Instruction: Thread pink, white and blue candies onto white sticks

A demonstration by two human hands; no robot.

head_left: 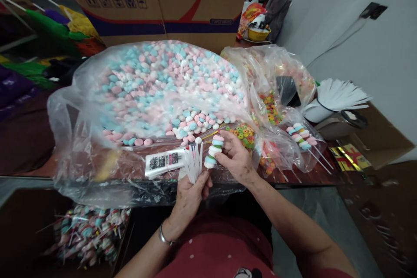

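Observation:
My left hand [192, 193] is closed around a bunch of white sticks [194, 163] that fan upward. Just right of them stands a skewer of candies [214, 152], pink, blue, white and green pieces stacked on a stick. Its lower end meets my left fingers. My right hand [235, 156] has its thumb and fingers pressed on the candy stack from the right. Beside my left hand lies a stack of printed white packets [166, 163]. Behind my hands, loose marshmallow-like candies [195, 124] in pink, blue and white spill from a big clear plastic bag [94, 91].
Ring-shaped gummies [243, 134] lie right of my hands. Finished-looking skewers [301, 137] rest on plastic farther right, near a container of white strips [342, 95]. A box of wrapped skewers [87, 234] stands low left. A large carton [156, 4] blocks the back; a person [280, 0] is beyond.

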